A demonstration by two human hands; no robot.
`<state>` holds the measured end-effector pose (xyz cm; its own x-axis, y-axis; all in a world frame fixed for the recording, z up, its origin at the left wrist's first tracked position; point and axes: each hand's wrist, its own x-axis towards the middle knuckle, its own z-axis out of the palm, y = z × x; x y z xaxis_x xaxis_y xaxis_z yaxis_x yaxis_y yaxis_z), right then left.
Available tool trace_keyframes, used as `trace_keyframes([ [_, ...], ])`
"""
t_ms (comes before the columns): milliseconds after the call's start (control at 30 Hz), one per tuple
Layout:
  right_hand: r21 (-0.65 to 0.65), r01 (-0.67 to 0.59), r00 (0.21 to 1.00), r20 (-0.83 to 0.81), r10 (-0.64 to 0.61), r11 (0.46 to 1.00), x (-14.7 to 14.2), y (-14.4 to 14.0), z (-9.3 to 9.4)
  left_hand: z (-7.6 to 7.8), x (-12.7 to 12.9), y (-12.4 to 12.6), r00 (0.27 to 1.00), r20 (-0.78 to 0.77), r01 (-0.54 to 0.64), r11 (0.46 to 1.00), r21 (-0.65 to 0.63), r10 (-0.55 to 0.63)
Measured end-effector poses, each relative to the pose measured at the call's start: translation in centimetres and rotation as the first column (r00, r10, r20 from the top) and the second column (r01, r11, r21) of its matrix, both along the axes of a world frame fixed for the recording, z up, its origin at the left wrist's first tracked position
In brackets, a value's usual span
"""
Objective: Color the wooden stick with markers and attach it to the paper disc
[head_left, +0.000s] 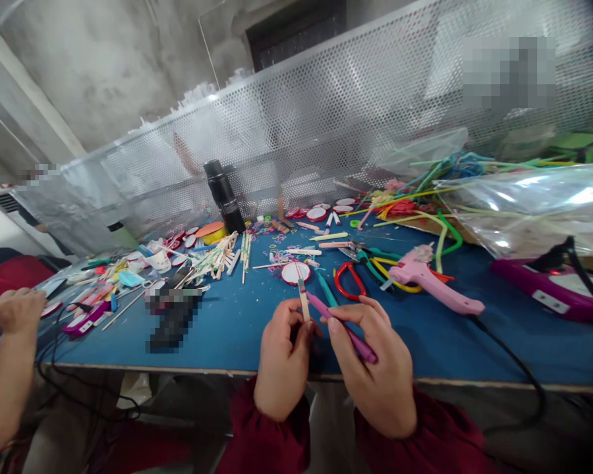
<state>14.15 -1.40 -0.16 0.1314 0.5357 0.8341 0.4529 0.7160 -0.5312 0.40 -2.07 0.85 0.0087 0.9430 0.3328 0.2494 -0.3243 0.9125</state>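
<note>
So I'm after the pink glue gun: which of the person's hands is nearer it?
Right. The right hand, gripping a purple stick, sits just below-left of the pink glue gun; the left hand lies farther left.

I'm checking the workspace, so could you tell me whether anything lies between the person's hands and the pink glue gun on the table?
Nothing visible blocks it: bare blue table separates the right hand, holding a purple marker, from the pink glue gun. Red-handled scissors lie slightly left.

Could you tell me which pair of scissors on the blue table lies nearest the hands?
The red-handled scissors, just beyond the right hand; the green and yellow pairs lie farther back.
</note>
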Motion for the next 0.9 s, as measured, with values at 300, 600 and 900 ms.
trace_keyframes([
  [300, 0.003, 0.008, 1.000, 0.016, -0.008, 1.000, 0.01, 0.10, 0.01, 0.02, -0.01, 0.01, 1.000, -0.012, -0.008, 1.000, -0.001, 0.008],
  [600, 0.011, -0.014, 1.000, 0.018, 0.014, 1.000, -0.01, 0.05, -0.04, 0.03, 0.00, -0.01, 1.000, -0.010, -0.007, 1.000, 0.002, 0.007],
  [900, 0.010, -0.030, 0.999, 0.025, 0.029, 1.000, 0.11, -0.09, 0.04, 0.16, 0.02, -0.06, 1.000, -0.010, -0.010, 1.000, 0.001, 0.010],
])
